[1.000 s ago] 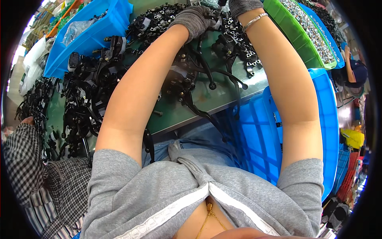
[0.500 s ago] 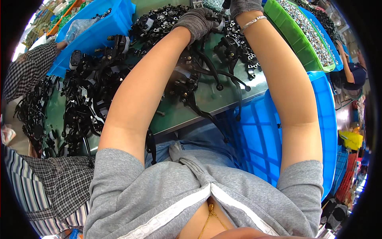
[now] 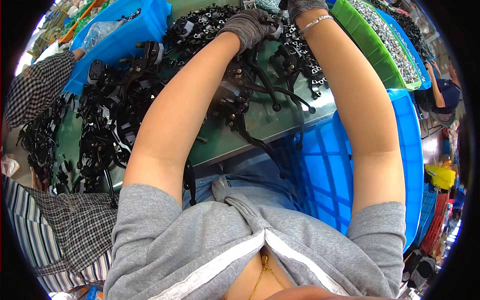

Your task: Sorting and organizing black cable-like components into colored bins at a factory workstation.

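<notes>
"What's in the left hand [image 3: 246, 31]?"
"From here, I see it curled round a dark part [image 3: 272, 26] at its fingertips."
"And the right hand [image 3: 306, 7]?"
"I can't tell, it's cut off. Black levers [image 3: 272, 92] sit below the left hand."

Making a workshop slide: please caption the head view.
Gloved left hand and right hand over a green table, black levers nearby.

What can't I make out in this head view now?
All in the head view:
Right hand in grey knit glove: mostly cut off by the top edge.
Left hand in grey knit glove: exact grip too small and dark to tell.
Black long-levered assemblies: partly hidden behind the left forearm.
Silvery metal fittings: individual shapes too small.
</notes>
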A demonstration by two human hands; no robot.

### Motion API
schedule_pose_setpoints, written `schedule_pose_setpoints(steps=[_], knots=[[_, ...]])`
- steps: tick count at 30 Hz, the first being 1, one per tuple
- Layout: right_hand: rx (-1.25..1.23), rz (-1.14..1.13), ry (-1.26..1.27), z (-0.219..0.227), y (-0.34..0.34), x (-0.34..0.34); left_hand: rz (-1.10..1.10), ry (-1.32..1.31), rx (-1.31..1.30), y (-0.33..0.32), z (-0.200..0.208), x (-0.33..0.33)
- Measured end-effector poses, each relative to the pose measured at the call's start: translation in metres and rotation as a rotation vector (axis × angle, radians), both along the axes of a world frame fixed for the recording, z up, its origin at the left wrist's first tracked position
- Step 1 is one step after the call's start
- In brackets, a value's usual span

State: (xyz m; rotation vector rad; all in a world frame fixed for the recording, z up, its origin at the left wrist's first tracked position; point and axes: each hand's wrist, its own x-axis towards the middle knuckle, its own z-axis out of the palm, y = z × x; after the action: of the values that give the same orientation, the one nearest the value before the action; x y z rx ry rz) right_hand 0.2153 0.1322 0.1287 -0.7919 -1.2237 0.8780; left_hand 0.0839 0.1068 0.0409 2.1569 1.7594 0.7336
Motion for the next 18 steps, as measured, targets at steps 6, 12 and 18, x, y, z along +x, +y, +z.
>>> schedule_pose_setpoints(steps=[6,12,18], knots=[[0.180,-0.057,0.045,-0.013,0.012,-0.006,-0.009,-0.074,-0.008,0.002,-0.005,-0.003],[0.232,0.133,0.039,0.005,-0.010,-0.013,-0.015,-0.060,-0.052,0.003,-0.002,-0.006],[0.199,0.099,-0.009,0.002,-0.022,-0.033,-0.027,-0.015,-0.005,0.016,-0.014,-0.018]])
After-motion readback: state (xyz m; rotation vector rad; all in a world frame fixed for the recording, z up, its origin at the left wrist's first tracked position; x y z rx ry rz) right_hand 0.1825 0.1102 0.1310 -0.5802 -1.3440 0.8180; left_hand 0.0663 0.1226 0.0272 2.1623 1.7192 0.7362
